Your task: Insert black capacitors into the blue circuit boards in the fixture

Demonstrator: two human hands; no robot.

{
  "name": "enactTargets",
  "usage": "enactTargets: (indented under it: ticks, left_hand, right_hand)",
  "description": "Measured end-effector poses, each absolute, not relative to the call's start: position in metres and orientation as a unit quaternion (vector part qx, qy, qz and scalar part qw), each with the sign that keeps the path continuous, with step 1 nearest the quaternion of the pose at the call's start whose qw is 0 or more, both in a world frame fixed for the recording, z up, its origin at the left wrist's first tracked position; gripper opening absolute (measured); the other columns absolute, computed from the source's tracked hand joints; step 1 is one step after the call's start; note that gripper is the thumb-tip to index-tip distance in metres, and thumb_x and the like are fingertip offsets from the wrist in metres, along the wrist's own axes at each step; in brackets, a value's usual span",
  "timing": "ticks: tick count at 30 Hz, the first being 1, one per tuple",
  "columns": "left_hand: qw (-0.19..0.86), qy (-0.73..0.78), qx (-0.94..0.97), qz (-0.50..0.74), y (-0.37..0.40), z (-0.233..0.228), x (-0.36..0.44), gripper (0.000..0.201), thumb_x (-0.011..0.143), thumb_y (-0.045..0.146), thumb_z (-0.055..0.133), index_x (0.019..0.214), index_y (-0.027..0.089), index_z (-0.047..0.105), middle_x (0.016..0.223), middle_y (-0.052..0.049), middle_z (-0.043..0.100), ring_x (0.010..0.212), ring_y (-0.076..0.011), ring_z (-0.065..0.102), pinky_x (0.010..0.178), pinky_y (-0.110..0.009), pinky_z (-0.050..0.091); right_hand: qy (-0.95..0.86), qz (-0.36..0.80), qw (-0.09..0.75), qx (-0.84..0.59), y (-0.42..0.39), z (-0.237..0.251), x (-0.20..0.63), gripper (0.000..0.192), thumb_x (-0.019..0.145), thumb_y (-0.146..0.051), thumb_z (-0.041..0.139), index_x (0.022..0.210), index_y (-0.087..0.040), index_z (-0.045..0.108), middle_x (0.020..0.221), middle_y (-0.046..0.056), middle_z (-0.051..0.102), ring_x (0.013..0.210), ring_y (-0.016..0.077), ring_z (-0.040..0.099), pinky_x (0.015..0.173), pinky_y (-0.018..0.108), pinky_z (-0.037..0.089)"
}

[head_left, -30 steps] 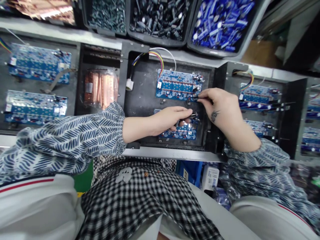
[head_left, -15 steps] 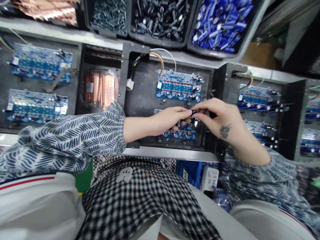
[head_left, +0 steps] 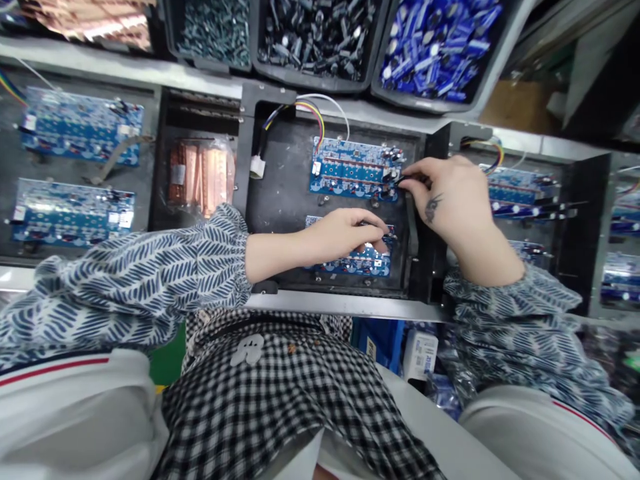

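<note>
The right hand pinches a small dark part at the right end of the upper board — seemingly fitting it, which calls for fine aim. The left hand, fingers curled, partly hides the lower board; whether it grips anything, I cannot tell. Wires arch near the upper board — bins stand beyond.

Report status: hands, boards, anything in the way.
Right hand at right end of upper blue board, grip contents unclear. Left hand curled over lower blue board. Obstruction: left hand partly hides lower board.
</note>
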State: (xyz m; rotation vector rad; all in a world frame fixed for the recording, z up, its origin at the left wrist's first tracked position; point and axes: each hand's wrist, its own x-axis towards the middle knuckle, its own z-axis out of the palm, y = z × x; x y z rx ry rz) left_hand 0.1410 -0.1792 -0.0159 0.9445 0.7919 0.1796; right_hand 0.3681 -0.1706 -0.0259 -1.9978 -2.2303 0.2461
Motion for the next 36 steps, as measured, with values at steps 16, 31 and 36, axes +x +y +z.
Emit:
enactTargets:
  ticks: [16, 31, 36]
  left_hand:
    - [0.573, 0.332, 0.725, 0.191, -0.181, -0.039, 0.138, 0.019, 0.086, 0.013, 0.071, 0.105, 0.011, 0.074, 0.096, -0.005, 0.074, 0.087, -0.0156, 0.066, 0.082, -0.027, 0.045]
    - [0.824, 0.414, 0.363, 0.134, -0.177, 0.000, 0.135, 0.012, 0.098, 0.015, 0.056, 0.093, 0.009, 0.065, 0.084, -0.008, 0.069, 0.056, -0.0051, 0.043, 0.047, -0.018, 0.023]
    - [0.891, 0.394, 0.204, 0.102, -0.217, 0.020, 0.109, 0.030, 0.103, 0.028, 0.054, 0.080, 0.011, 0.063, 0.062, 0.000, 0.048, 0.047, -0.0030, 0.036, 0.042, -0.014, 0.015]
  right_hand:
    - [-0.806, 0.149, 0.180, -0.543, -0.220, 0.012, 0.339, 0.028, 0.098, -0.035, 0.061, 0.121, -0.021, 0.067, 0.103, 0.009, 0.070, 0.081, 0.0212, 0.064, 0.076, 0.041, 0.057]
    - [-0.758, 0.089, 0.075, -0.641, -0.187, -0.028, 0.372, 0.015, 0.094, -0.029, 0.065, 0.106, -0.021, 0.065, 0.097, 0.011, 0.071, 0.095, 0.0282, 0.060, 0.088, 0.045, 0.047]
    - [-0.759, 0.046, 0.045, -0.648, -0.192, -0.030, 0.361, 0.013, 0.092, -0.024, 0.066, 0.101, -0.015, 0.068, 0.099, 0.014, 0.070, 0.095, 0.0280, 0.058, 0.087, 0.043, 0.044]
